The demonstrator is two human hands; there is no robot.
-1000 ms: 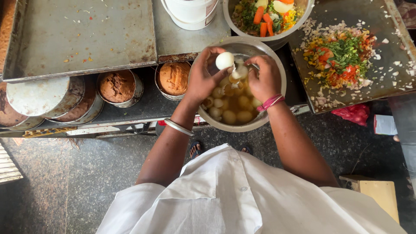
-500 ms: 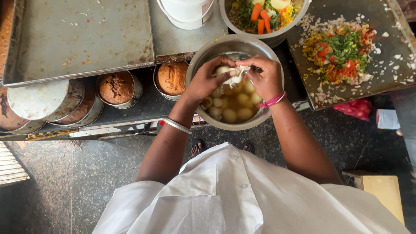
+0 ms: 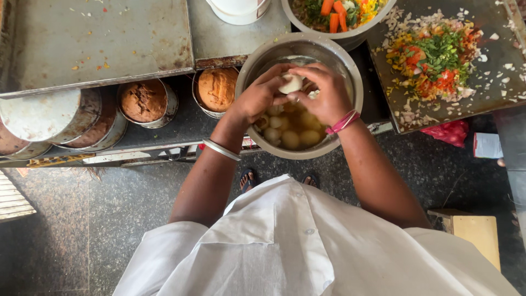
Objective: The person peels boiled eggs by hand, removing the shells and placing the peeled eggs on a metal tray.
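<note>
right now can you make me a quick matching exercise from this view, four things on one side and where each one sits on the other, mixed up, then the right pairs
Things:
1. pale round piece
2. chopped vegetable pile
3. silver bangle
4. pink band

Places:
A. on the right hand's wrist
B. on the dark tray at the right
C. held between both hands over the steel bowl
D. on the left hand's wrist

Pairs: 1-C, 2-B, 3-D, 4-A
</note>
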